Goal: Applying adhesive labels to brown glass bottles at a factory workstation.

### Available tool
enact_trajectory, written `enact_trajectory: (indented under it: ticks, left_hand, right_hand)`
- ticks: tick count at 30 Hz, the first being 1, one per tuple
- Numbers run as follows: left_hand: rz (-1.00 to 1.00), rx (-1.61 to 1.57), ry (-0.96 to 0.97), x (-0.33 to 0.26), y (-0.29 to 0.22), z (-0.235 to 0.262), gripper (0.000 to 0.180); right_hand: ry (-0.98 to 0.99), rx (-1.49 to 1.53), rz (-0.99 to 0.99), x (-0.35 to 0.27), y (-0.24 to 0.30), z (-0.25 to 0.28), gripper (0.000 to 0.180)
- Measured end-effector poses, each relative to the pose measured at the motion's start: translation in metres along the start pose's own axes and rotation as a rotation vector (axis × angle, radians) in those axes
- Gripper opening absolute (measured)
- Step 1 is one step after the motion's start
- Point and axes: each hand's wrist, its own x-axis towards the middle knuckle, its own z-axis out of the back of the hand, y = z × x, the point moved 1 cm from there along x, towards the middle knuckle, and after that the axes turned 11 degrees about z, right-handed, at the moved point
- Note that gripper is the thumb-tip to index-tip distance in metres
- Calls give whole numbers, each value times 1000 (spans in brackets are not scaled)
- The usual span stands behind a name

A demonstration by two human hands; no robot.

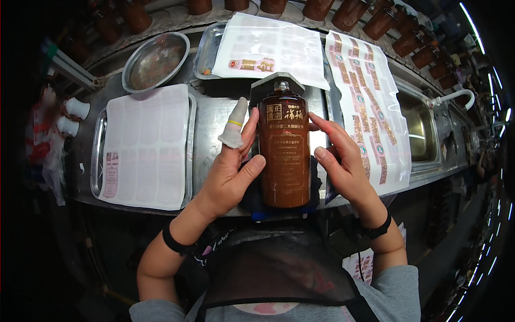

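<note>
The person's two hands frame a brown glazed bottle (284, 155), which seems to lie on its back over a dark support (248, 203) at the near edge of the worktop (214, 104). Its long axis runs straight away from the body, base nearer, capped neck farther. The left hand (230, 174), wearing a cloth finger cover (234, 127), is the closer one: open, its thumb tip overlaps the bottle's left edge. The right hand (346, 161) is open too, fingertips just beside the right edge; whether they touch cannot be told.

To the left, a metal tray (191, 150) carries a white label sheet (147, 145) with one pink label. On the right lies a sheet of patterned labels (375, 129), with a metal sink (421, 129) past it. Farther off, a round basin (182, 59) has unclear contents, and a second tray (208, 45) sits under another sheet (273, 40). Brown vessels (351, 13) line the back.
</note>
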Motion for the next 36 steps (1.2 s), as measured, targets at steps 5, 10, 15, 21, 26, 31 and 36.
enact_trajectory:
  ticks: [5,10,15,21,26,31,36]
  left_hand:
    - [-29,272,-18,-2,-6,4,69]
    - [-56,362,-69,-1,-6,1,74]
    - [-232,615,-56,-1,-14,-9,77]
    - [-236,573,-50,1,-9,-9,74]
    - [-220,588,-68,-1,-9,-8,74]
    - [-204,588,-68,-2,-6,-8,74]
    - [-197,573,-67,-2,-5,-9,74]
  right_hand:
    - [-5,35,-8,0,-4,-4,54]
    - [-38,92,14,-3,-12,-5,58]
    - [47,1,2,1,3,-1,64]
    - [104,-168,214,1,-7,-4,68]
    - [112,-199,213,2,-7,-4,68]
    - [106,-158,168,0,-3,-5,70]
    - [107,-166,240,2,-2,-6,69]
